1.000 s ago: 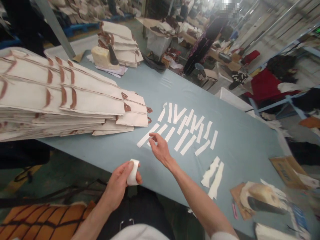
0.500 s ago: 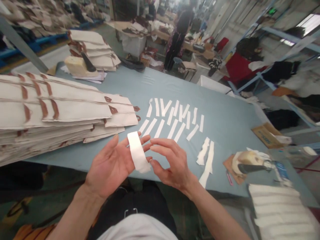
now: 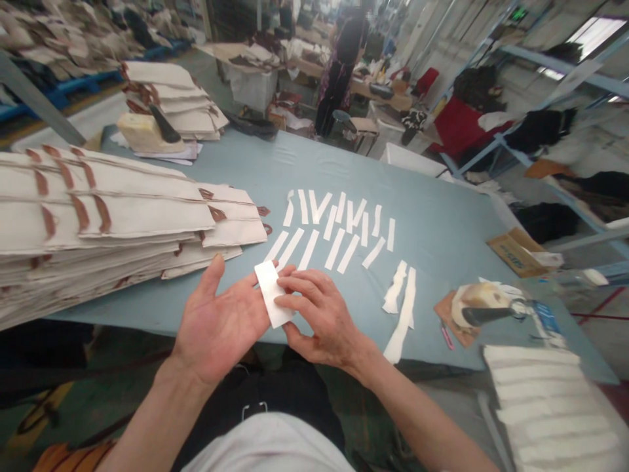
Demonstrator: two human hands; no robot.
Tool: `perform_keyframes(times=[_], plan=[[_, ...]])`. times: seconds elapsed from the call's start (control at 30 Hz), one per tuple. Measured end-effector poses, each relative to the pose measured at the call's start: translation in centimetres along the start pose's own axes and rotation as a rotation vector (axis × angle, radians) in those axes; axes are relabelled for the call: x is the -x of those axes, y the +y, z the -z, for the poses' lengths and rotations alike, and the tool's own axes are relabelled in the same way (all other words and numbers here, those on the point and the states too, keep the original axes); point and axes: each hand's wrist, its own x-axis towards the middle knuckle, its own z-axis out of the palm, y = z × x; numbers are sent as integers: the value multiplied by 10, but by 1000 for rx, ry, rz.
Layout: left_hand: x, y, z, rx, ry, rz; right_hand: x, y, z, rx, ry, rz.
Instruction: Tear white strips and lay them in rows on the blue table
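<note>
My left hand is turned palm up, with its thumb spread away and its fingers stretched out flat. Across those fingers lies a short, wide white strip, smooth like paper or tape. The fingertips of my right hand press on the strip's right side, while the thumb is bent near its lower edge. On the table beyond my hands, several narrow white strips are laid out in loose rows. Two longer pieces with wavy edges lie to the right.
Stacked cream fabric pieces with brown loops fill the table's left side. A tape dispenser stands behind them. Another roll on a dispenser, a pink cutter and a cardboard box sit right. A person stands in the background.
My right fingers have moved left onto the white strip, pressing it. The strip, curved and hanging past the left fingers before, now lies flatter across them. The view has shifted slightly.
</note>
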Motion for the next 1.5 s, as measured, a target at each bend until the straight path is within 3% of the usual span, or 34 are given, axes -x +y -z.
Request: perform_keyframes(times=[0.4,0.57,0.73,0.87,1.07,1.27,1.5], plan=[[-5,-10,4,-18,9,6,8,4,-6,-84,41,-100],[-9,-15,7,-52,16,3,10,6,-9,-218,99,-167],[-13,-26,15,-225,67,-12,9,9,-2,-332,111,-429],[-15,-39,31,-438,42,-84,6,16,4,-426,99,-634],[-19,-58,51,-775,58,-92,3,33,9,-495,123,-725],[-28,-77,48,-1047,146,-186,4,55,19,-553,169,-809],[-34,-95,54,-1206,88,-124,5,107,61,-613,365,-890]])
